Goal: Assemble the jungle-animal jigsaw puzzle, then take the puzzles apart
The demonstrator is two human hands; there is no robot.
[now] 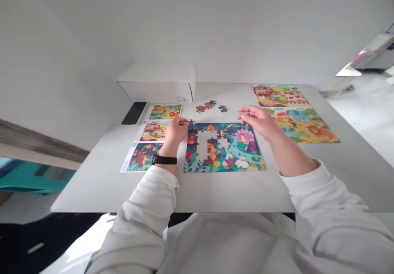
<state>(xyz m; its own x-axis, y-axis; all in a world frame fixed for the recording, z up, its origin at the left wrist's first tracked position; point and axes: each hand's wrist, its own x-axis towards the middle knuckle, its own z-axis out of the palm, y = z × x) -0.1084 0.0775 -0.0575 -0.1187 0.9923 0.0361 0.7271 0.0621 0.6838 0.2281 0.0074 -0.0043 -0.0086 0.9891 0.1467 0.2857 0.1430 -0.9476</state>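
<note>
A partly assembled jigsaw puzzle (243,151) with a peacock, rabbits and plants lies in front of me, with gaps in its left half and near its middle. At its top left corner my left hand (177,131) pinches a small blue puzzle piece (192,123); whether that piece is seated in the corner, I cannot tell. My right hand (257,120) hovers by the puzzle's upper right corner, fingers loosely bent and apart, holding nothing visible. Several loose pieces (202,108) lie beyond the puzzle, one (222,108) apart from the others.
Left of the puzzle lies a printed picture sheet (144,157), partly behind my left hand. A dark phone (134,113) rests beside it. A white box (156,87) stands at the back left against the wall. Two assembled puzzles (308,125) lie on the white table (237,192) at right.
</note>
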